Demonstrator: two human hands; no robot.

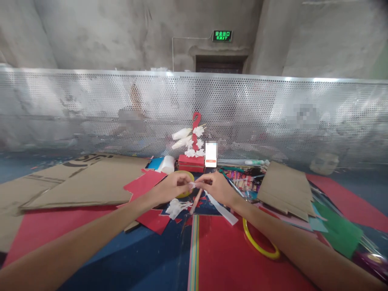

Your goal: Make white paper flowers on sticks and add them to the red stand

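Observation:
My left hand (174,186) and my right hand (216,186) meet over the middle of the table, fingertips pinching a small white paper piece (192,185) at the top of a thin wooden stick (195,201) that slants down toward me. My left hand grips the white piece; my right hand pinches the stick's upper end. Below my left hand lies a pile of small white paper flowers (176,207). A yellow tape roll (188,176) shows behind my left hand.
A red box with a red loop and white paper flowers on sticks (194,150) stands at the back by a phone (211,154). Brown cardboard sheets (87,184) (286,188), red paper (230,254), a yellow ring (257,242) and green paper (339,232) lie around. A perforated metal screen (273,109) closes the far edge.

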